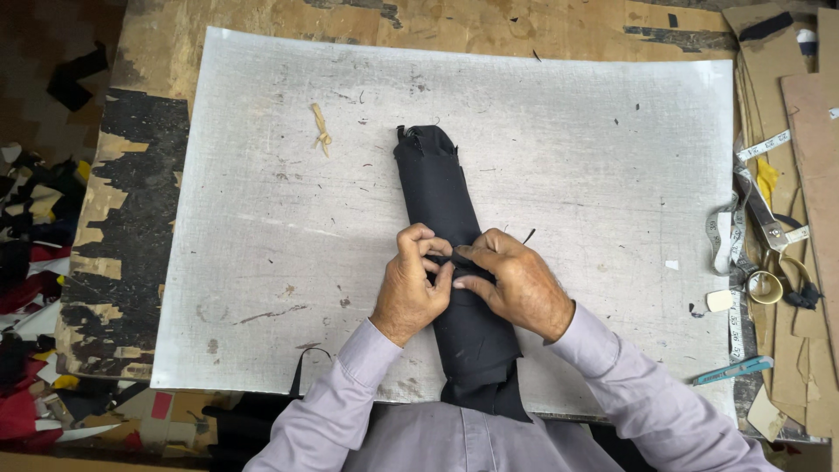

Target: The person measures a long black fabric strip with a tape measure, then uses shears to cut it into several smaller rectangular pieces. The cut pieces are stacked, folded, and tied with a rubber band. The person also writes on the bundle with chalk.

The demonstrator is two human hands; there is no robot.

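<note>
A long folded strip of black fabric [437, 188] lies lengthwise on a scratched grey cutting sheet [594, 149], running from the sheet's middle to its near edge. My left hand [411, 284] pinches the fabric's left side near its middle, fingers curled over it. From the other side, my right hand [516, 280] grips the same spot, thumb and fingers pressed on the cloth. Both hands touch each other over the fabric. Lilac shirt sleeves cover my forearms.
A worn wooden table [131, 218] carries the sheet. At the right edge lie cardboard patterns [813, 157], a measuring tape [725, 232], scissors [773, 249], a blue pen-like tool [732, 371]. A small tan scrap [322, 131] lies on the sheet. Coloured fabric scraps [26, 262] pile up left.
</note>
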